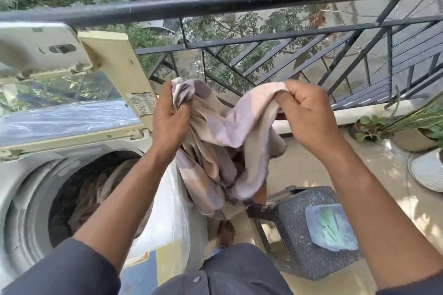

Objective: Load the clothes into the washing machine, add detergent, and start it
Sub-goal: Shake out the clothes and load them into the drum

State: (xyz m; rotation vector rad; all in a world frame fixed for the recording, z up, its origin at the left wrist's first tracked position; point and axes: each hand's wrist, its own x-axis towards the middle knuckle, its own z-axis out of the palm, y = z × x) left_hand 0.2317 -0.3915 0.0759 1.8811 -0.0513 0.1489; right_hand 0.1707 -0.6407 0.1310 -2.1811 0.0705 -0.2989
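Both hands gripped one cloth (223,141) at frame centre: the left hand (169,115) clenched a bunched corner, the right hand (309,112) pinched the opposite edge. Its length hung down between them. The open drum (79,189), lower left and already holding clothes, lay nearer the left hand.
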